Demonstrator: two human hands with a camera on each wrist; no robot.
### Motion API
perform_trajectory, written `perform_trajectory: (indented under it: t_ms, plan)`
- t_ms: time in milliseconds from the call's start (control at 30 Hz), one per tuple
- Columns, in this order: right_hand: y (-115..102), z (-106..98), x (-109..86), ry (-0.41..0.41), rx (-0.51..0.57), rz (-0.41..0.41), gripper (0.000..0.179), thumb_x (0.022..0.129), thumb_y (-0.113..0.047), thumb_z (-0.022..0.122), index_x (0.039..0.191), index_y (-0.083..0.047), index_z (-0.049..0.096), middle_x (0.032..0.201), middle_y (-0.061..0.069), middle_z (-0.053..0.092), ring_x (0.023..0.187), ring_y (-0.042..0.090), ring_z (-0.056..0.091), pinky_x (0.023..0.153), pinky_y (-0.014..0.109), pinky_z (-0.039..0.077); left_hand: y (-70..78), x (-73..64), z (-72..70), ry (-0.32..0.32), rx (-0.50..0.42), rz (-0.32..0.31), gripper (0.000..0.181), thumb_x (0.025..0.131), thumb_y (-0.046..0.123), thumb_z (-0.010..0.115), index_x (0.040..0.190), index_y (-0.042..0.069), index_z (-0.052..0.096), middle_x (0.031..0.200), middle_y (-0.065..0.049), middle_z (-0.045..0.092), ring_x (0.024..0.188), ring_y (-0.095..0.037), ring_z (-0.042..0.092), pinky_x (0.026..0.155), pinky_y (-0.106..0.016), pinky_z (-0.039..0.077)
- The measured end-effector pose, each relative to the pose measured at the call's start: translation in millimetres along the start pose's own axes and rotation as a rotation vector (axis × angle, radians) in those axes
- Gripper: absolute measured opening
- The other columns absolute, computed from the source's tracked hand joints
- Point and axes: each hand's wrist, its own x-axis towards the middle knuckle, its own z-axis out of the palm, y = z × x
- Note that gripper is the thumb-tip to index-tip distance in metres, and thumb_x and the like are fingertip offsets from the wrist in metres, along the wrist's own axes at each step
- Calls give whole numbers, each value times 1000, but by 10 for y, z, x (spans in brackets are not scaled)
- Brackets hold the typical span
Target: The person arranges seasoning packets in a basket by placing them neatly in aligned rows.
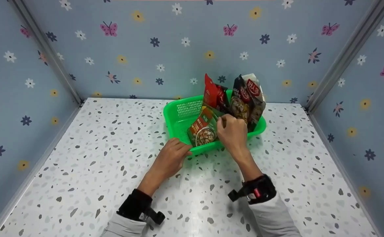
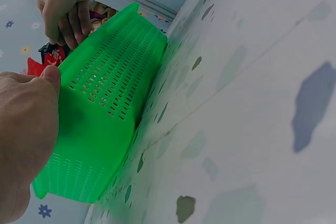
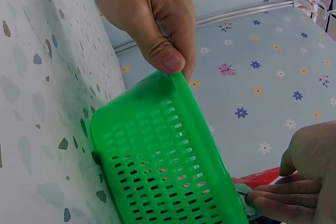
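A green plastic basket (image 1: 182, 126) with perforated walls stands on the speckled tabletop. My left hand (image 1: 172, 157) grips its near rim toward the left corner, thumb outside in the right wrist view. My right hand (image 1: 233, 131) pinches the upper right edge of a green-and-orange food packet (image 1: 203, 130) that leans inside the basket. Behind that packet stands a red packet (image 1: 211, 93). Dark food packets (image 1: 239, 105) with red labels stand at the basket's right end, partly behind the right hand. In the left wrist view, the right hand (image 2: 68, 11) reaches over the rim.
Speckled white tabletop (image 1: 113, 138) surrounds the basket. A blue wall (image 1: 185, 49) with flowers and butterflies rises close behind it, and side walls (image 1: 369, 115) stand left and right. Both wrists wear black straps (image 1: 261, 189) with small cameras.
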Motion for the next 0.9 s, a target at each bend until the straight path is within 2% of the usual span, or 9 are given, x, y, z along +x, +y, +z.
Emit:
perform_trajectory:
  t_ms: [333, 600, 767, 900]
  plan:
    - [24, -15, -3, 4, 11, 2, 20, 107, -11, 74, 103, 4, 84, 85, 23, 82, 63, 38, 74, 64, 54, 64, -21, -4, -2, 15, -27, -15, 16, 104, 19, 80, 116, 7, 82, 102, -6, 85, 96, -24, 76, 111, -46, 58]
    - [41, -36, -18, 15, 11, 5, 18, 107, -11, 75, 102, 3, 85, 86, 22, 82, 64, 37, 75, 63, 53, 64, -61, -11, -7, -21, -47, -38, 20, 107, 18, 74, 120, 5, 81, 107, -10, 85, 103, -27, 80, 123, -53, 55]
    - [53, -76, -43, 28, 20, -33, 17, 107, -10, 75, 102, 3, 85, 82, 22, 81, 60, 36, 71, 59, 52, 61, -104, -8, -41, -42, -37, -59, 21, 107, 18, 74, 122, 5, 81, 109, -10, 85, 107, -27, 80, 128, -55, 51]
    - [70, -133, -62, 38, 55, -92, 16, 106, -10, 75, 104, 3, 84, 82, 21, 81, 59, 35, 70, 60, 51, 61, -174, 0, -68, -3, -29, -51, 19, 105, 16, 76, 119, 4, 82, 106, -11, 85, 104, -29, 80, 126, -57, 52]
